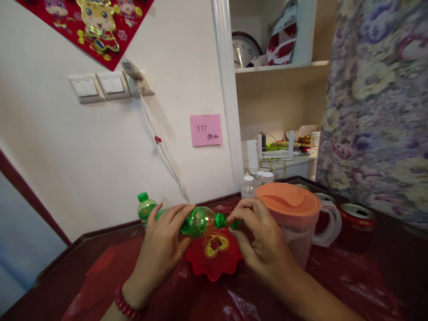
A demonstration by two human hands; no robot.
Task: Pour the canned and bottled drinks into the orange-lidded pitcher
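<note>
Bottle (pixel 198 221) is gripped sideways by the left hand (pixel 165 240), probably to steady it, while the right hand (pixel 262 236) pinches a green cap (pixel 236 224) just right of its neck (pixel 220 220).

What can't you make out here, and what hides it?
In the head view:
- Held green bottle: partly behind the left hand.
- Clear bottles: lower parts behind the right hand and pitcher.
- Clock: left part behind white trim.
- Red wall decoration: cut off by top edge.

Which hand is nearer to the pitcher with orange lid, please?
Right. The right hand is just left of the pitcher; the left hand is farther left, holding a green bottle.
</note>
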